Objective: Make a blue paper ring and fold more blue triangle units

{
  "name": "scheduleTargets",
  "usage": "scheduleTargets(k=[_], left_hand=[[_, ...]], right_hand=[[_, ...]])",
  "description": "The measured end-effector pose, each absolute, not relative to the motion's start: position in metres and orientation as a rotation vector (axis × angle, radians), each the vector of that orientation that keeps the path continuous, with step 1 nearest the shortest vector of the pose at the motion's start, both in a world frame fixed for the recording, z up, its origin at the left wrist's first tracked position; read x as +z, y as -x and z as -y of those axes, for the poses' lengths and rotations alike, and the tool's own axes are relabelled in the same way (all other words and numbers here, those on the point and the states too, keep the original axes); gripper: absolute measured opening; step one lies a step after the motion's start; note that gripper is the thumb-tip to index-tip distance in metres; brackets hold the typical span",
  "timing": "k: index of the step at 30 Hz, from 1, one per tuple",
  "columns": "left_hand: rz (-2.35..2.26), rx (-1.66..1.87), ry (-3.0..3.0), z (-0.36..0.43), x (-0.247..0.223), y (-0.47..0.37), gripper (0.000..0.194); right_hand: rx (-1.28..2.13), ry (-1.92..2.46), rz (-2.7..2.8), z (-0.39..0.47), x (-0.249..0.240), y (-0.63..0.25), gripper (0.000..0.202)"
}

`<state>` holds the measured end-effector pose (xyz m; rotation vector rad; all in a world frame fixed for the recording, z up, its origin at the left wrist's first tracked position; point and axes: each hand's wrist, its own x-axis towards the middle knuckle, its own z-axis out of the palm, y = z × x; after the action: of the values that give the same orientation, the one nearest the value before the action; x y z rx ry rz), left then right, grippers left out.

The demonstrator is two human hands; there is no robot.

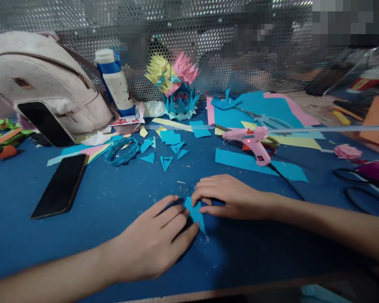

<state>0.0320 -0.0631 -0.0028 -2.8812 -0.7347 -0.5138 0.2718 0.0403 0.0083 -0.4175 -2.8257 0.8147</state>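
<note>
A small piece of blue paper (196, 215) with a pointed lower end lies on the blue table in front of me. My left hand (164, 235) holds it down from the left, thumb and fingertips at its edge. From the right, my right hand (227, 195) grips its upper part with bent fingers. Both hands partly cover the paper, so its folds cannot be made out fully. Just beyond, several small folded blue paper triangles (166, 163) lie loose beside a ring of blue paper (122, 150).
A pink glue gun (251, 139) lies behind my right hand near a blue paper strip (290, 170) and scissors (271, 120). Folded paper flowers (181, 103) stand at the back. Left are a phone (60, 187), a backpack (53, 84) and a bottle (115, 80).
</note>
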Motion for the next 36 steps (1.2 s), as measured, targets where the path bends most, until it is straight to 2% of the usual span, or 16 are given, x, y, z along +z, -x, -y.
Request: scheduleTargets(k=[5, 11, 16, 25, 36], left_hand=[[0.728, -0.514, 2.892, 0.062, -0.003, -0.031, 0.034], [0.791, -0.315, 3.047, 0.059, 0.003, -0.031, 0.044], [0.837, -0.243, 3.088, 0.059, 0.004, -0.032, 0.049], [0.855, -0.196, 3.075, 0.060, 0.003, -0.035, 0.054], [0.844, -0.119, 3.049, 0.060, 0.006, -0.036, 0.058]], right_hand=[[1.041, 0.421, 2.764, -0.045, 0.007, -0.273, 0.010], [1.243, 0.225, 2.736, -0.061, 0.006, -0.280, 0.021], [1.323, 0.237, 2.734, -0.070, 0.005, -0.284, 0.019], [1.281, 0.399, 2.777, -0.063, 0.010, -0.279, 0.013], [1.014, 0.446, 2.842, -0.052, 0.009, -0.277, 0.017]])
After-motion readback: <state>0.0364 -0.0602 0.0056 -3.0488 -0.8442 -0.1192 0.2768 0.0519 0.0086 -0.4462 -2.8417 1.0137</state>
